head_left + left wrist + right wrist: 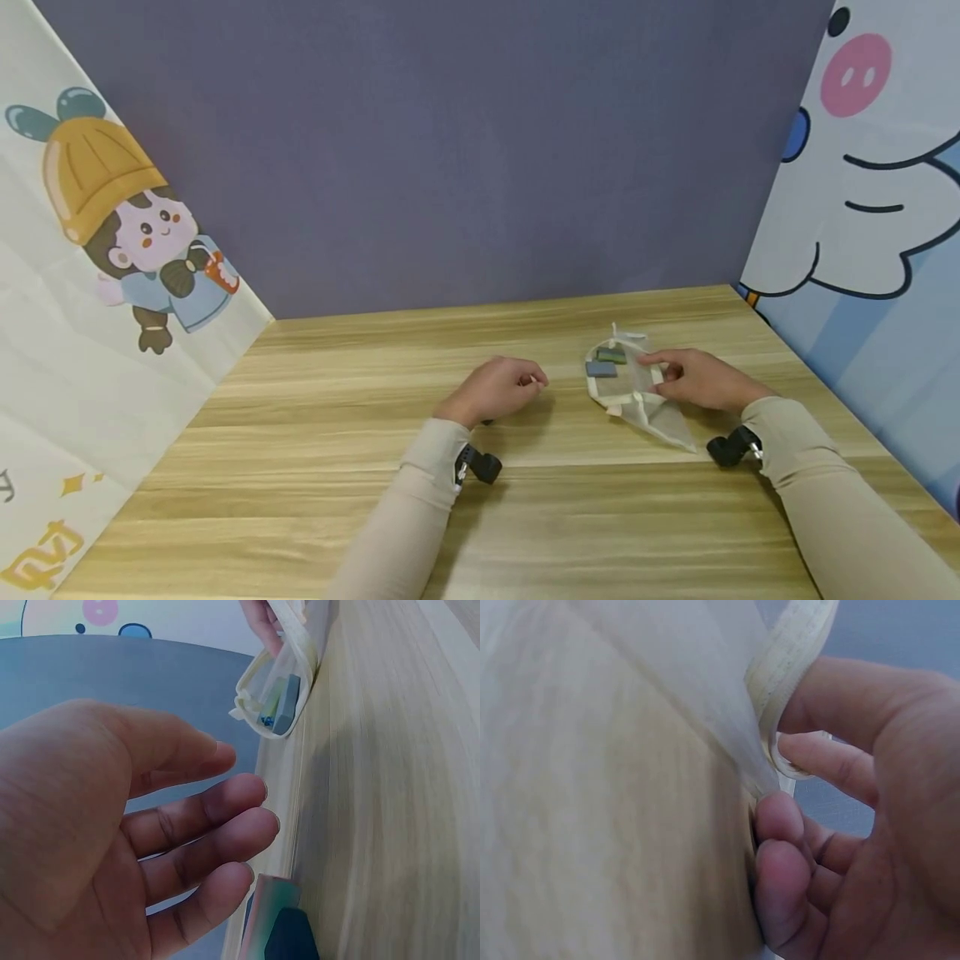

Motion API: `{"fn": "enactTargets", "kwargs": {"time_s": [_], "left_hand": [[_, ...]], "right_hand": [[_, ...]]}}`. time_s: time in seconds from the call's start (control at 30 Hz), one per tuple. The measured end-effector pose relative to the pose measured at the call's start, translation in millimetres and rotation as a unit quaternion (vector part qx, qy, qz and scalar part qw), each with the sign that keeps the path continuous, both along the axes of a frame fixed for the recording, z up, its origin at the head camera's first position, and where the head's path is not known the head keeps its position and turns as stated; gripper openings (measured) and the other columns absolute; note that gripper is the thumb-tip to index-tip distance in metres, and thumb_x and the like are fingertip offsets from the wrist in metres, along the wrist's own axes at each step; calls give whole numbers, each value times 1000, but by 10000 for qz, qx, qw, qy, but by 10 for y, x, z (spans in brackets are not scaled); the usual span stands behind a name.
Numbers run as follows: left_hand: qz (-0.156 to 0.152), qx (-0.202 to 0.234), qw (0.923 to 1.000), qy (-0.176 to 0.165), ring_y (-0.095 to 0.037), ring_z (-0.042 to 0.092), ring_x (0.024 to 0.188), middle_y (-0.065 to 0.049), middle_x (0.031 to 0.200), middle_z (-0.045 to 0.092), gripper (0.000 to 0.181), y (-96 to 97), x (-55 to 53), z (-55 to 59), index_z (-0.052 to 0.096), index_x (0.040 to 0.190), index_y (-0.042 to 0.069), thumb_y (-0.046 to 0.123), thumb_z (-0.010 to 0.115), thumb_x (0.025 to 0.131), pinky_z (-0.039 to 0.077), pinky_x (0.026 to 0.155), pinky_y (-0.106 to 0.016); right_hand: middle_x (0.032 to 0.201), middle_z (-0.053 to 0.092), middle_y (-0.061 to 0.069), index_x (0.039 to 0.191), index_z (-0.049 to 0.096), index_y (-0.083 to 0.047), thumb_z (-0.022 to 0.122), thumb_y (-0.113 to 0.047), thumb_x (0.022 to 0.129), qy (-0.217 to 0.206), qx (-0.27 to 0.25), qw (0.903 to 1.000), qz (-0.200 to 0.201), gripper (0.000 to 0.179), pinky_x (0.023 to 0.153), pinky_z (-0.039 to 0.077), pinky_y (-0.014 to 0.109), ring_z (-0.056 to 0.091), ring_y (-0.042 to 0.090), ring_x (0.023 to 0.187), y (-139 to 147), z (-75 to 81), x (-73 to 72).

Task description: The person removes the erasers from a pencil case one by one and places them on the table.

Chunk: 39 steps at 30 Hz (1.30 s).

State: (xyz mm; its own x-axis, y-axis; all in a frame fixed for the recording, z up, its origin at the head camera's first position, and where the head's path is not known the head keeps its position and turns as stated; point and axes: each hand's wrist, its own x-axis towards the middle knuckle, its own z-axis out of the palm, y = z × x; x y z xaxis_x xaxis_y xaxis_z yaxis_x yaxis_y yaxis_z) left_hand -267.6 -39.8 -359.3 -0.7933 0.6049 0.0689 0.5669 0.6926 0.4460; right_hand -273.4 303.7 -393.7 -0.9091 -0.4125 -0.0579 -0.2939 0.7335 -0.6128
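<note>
A see-through mesh pouch (660, 421) with cream trim lies on the right part of the table, its mouth spread toward the left. Inside it show a blue-grey block (601, 369) and a green piece (611, 356). My right hand (701, 379) grips the pouch at its right side; in the right wrist view the fingers hold the mesh (697, 660) and the cream band (791, 667). My left hand (498, 387) hovers left of the pouch with loosely curved fingers and nothing in them. Below those fingers, a pinkish-green item (270, 915) and a dark piece (292, 937) appear in the left wrist view.
The wood-grain table (300, 467) meets a grey-purple back panel (487, 167). Printed cartoon sheets hang at the left (60, 275) and right (862, 200) sides. Each wrist wears a black strapped camera.
</note>
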Motion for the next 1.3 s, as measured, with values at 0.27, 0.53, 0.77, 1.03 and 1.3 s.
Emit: {"fn": "enactTargets", "kwargs": {"time_s": [0.27,0.53,0.77,1.03,1.3], "left_hand": [[-120,-51,9999,-100,-2,55,83,13,95,63,22,96,-25,-21,68,108,21,27,53,94,45,76,-26],[-151,63,9989,-442,-2,55,90,13,100,62,23,182,-17,-59,67,110,21,29,51,95,46,79,-27],[-149,115,9976,-663,-3,55,89,13,101,61,24,229,-12,-81,67,110,22,31,51,95,46,78,-28],[-147,208,9963,-823,-3,56,90,13,102,61,22,287,-19,-86,67,109,22,30,51,95,46,76,-28],[-78,92,9971,-756,-4,56,93,14,101,62,20,389,-47,-121,68,104,24,30,51,95,46,77,-27]], "right_hand": [[79,53,4,136,48,-11,66,-27,86,18,47,10000,-48,55,54,36,29,44,17,63,5,-3,-8],[77,53,4,136,48,-12,66,-26,86,-16,33,10000,-58,55,54,36,29,43,17,62,-3,13,-7],[75,53,4,136,48,-12,65,-26,87,25,36,10000,-41,54,53,35,28,43,16,60,-9,1,-4],[78,55,3,136,48,-12,65,-25,86,22,81,9999,-101,54,55,36,30,44,18,63,-21,7,12],[78,55,3,135,49,-11,66,-24,86,48,75,9999,-141,53,56,36,30,44,18,64,-27,14,21]]}}
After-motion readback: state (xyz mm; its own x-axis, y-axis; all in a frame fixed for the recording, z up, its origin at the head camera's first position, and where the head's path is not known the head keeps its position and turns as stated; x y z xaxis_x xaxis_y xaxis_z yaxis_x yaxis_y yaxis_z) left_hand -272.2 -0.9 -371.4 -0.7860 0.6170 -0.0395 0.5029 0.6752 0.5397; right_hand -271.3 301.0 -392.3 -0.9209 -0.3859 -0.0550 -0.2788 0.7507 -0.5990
